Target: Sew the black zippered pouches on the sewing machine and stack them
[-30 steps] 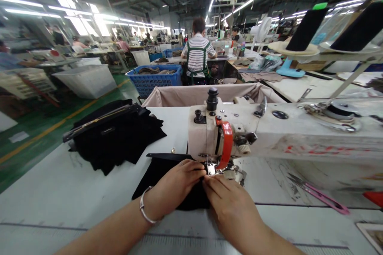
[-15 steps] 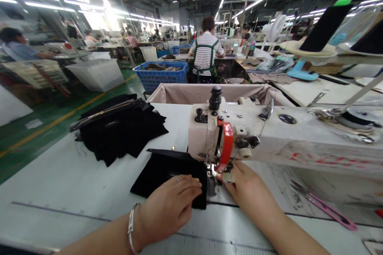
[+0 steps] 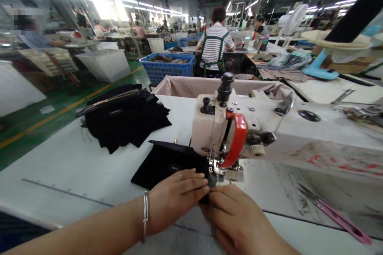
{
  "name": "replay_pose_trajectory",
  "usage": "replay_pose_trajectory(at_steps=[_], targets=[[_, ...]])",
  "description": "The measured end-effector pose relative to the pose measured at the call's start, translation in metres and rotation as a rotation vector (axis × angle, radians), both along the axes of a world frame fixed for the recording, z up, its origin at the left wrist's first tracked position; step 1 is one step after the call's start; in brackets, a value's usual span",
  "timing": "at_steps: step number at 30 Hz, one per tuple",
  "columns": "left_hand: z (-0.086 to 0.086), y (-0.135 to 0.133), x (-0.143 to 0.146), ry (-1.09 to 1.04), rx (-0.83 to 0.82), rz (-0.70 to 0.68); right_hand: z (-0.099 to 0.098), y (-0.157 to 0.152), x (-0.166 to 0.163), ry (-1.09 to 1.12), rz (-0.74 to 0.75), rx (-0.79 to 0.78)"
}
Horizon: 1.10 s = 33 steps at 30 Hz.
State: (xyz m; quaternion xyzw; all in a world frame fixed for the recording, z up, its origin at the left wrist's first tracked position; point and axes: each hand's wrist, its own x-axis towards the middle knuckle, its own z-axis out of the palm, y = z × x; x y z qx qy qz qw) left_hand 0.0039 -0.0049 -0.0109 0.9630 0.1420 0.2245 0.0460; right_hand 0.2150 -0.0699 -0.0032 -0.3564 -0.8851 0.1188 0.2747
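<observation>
A black fabric panel (image 3: 163, 167) with a small label lies on the sewing machine table, its right edge at the presser foot (image 3: 216, 166). My left hand (image 3: 178, 195), wearing a bracelet and a ring, rests flat on the panel with fingers stretched out. Close beside it, my right hand (image 3: 239, 219) has its fingers closed at the panel's near right edge, just in front of the foot. Its fingertips partly hide the edge. The sewing machine (image 3: 206, 127) has an orange guard (image 3: 237, 141). Behind the panel's far edge shows a gold zipper pull (image 3: 176, 141).
A stack of black pieces (image 3: 128, 121) with a zipper lies at the left. Pink-handled scissors (image 3: 338, 215) lie on the right. Beyond the machine are a cloth-lined bin (image 3: 182, 86), a blue crate (image 3: 167, 71) and a seated person in a striped shirt (image 3: 215, 50).
My right hand has come from beside the presser foot toward me, to the panel's near right edge. My left hand still lies on the panel. The camera view has shifted slightly.
</observation>
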Motion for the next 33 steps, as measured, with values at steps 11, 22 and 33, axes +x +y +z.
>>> replay_pose_trajectory(at_steps=[11,22,33], targets=[[-0.008,0.022,0.010,0.137,0.003,-0.019,-0.007,0.003,0.002,0.001,-0.095,0.047],[-0.002,0.044,0.008,0.027,-0.023,-0.065,-0.007,0.010,0.000,-0.037,-0.171,0.022],[-0.001,0.041,0.003,0.000,-0.048,-0.067,-0.006,0.004,0.012,0.017,-0.216,-0.020]])
